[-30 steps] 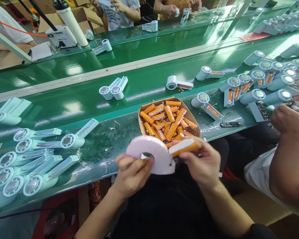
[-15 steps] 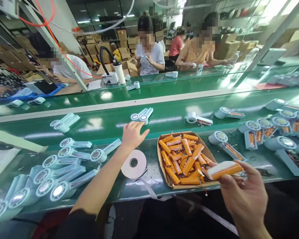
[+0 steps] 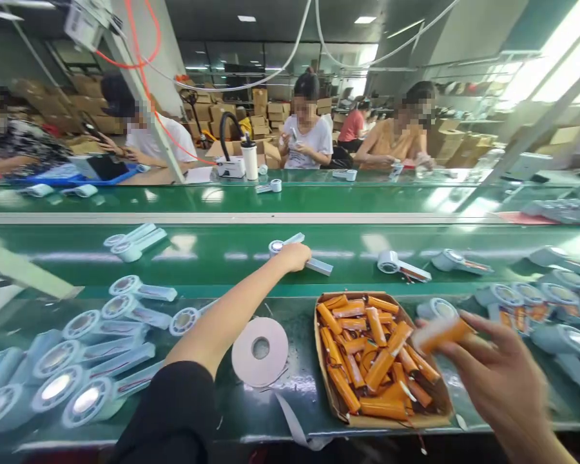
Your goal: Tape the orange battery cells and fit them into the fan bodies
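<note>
My left hand (image 3: 296, 256) reaches far over the green belt, closed on a light-blue handheld fan body (image 3: 319, 266) whose handle sticks out to the right. Just behind it lies another fan body (image 3: 294, 238). My right hand (image 3: 502, 380), a little blurred, pinches an orange-wrapped battery pack (image 3: 444, 334) with a white strip along its top. Below that hand's left side stands a cardboard tray (image 3: 321, 377) heaped with orange battery packs (image 3: 386, 354) and their thin wires. A roll of pale double-sided tape (image 3: 246, 353) lies flat under my left forearm, its loose end (image 3: 292, 419) hanging toward the front edge.
Fan bodies crowd the bench at left (image 3: 87, 396) and right (image 3: 560, 299); several more lie on the green belt (image 3: 222, 270). A slanted white post (image 3: 24, 267) stands at left. Across the line sit several people beside a white bottle (image 3: 250, 161).
My left hand set the tape roll down, then reached to the belt and took hold of a fan body, turning its handle rightward. The right hand kept its battery pack. The view tilted up.
</note>
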